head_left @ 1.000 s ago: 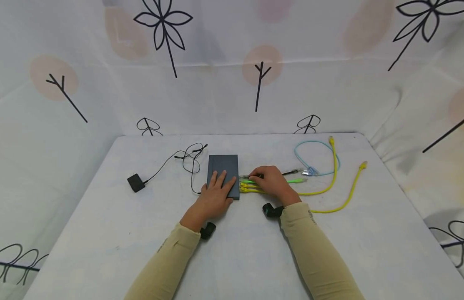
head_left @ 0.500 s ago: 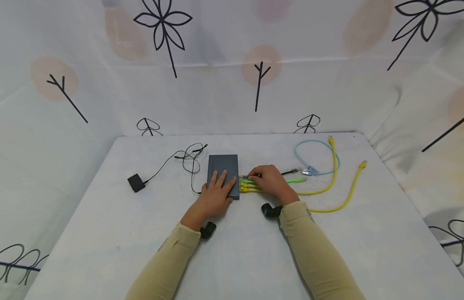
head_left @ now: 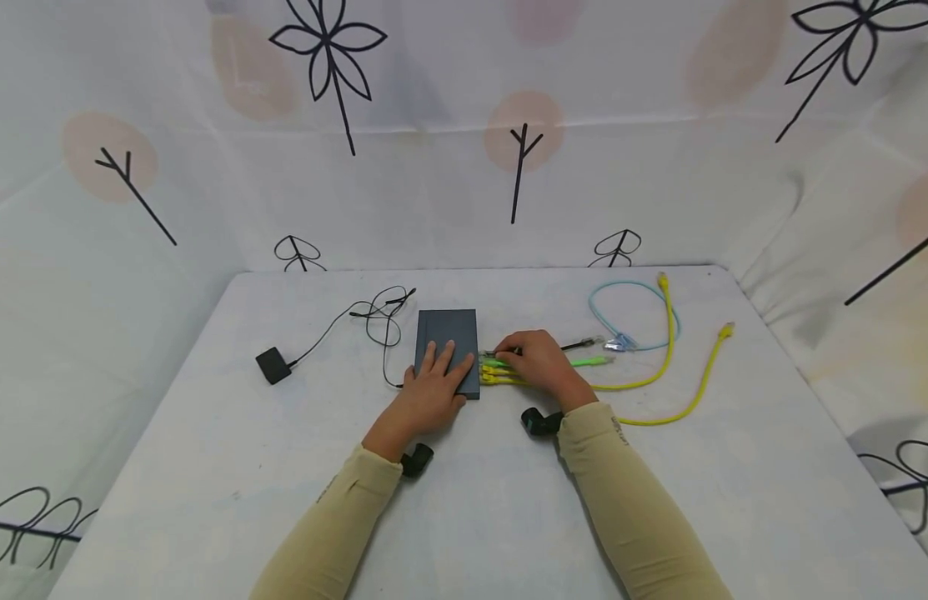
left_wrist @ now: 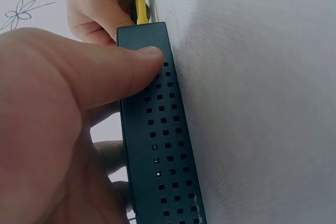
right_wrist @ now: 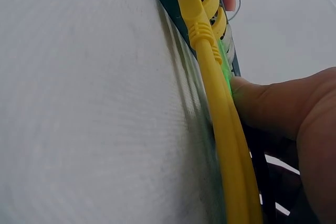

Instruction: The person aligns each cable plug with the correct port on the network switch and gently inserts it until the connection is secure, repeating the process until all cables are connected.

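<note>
A dark blue-grey network switch [head_left: 448,323] lies on the white table. My left hand [head_left: 428,402] rests on it, fingers spread over the top; in the left wrist view the thumb [left_wrist: 126,72] presses its perforated side. To the right of the switch, my right hand [head_left: 540,365] pinches a black network cable [head_left: 581,343] close to the ports. Whether that cable's plug is fully seated is hidden. Yellow plugs [right_wrist: 191,9] sit in neighbouring ports, as the right wrist view shows, and a green cable [head_left: 593,362] runs beside them under the right hand.
Yellow cables [head_left: 636,386] trail right across the table. A coiled light blue cable [head_left: 614,283] lies at the back right. Left of the switch, a black power adapter [head_left: 273,365] lies with its thin tangled cord [head_left: 381,317]. Patterned white cloth [head_left: 433,192] hangs behind.
Very little differs. The right hand and wrist have shifted slightly left; the left hand stays on the switch.
</note>
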`<action>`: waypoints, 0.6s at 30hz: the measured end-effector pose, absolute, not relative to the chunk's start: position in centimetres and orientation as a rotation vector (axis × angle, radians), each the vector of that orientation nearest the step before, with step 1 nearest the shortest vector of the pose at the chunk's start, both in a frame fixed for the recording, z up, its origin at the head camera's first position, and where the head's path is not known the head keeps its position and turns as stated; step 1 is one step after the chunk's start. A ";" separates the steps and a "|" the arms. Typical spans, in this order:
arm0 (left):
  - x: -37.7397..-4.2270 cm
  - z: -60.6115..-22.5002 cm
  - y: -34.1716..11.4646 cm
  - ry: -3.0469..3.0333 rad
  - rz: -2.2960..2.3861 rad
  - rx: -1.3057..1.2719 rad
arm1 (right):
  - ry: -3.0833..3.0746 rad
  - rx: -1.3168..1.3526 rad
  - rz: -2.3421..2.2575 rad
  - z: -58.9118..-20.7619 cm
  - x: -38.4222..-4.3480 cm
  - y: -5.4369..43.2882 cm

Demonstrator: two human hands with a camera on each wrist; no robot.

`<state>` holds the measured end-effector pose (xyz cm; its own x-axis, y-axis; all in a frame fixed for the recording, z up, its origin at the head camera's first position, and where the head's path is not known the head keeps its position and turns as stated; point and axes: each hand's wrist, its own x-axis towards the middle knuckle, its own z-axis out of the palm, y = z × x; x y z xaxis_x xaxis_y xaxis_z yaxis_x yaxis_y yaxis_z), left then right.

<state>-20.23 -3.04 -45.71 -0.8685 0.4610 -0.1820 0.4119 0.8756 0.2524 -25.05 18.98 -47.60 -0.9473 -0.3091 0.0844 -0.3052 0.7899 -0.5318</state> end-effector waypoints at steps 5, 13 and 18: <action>-20.2 -45.7 -2.9 2.810 0.305 0.659 | 2.968 -0.505 -0.875 -47.7 -24.9 19.1; -20.2 -45.8 -3.1 2.813 0.332 0.654 | 2.943 -0.507 -0.885 -47.5 -24.9 19.1; -20.2 -45.7 -3.2 2.803 0.355 0.649 | 2.932 -0.511 -0.894 -47.5 -24.9 19.3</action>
<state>-20.22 -3.17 -45.67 -0.8720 0.4560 -0.1782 0.3971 0.8716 0.2874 -24.94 19.29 -47.47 -0.9453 -0.3202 0.0627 -0.3007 0.7803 -0.5484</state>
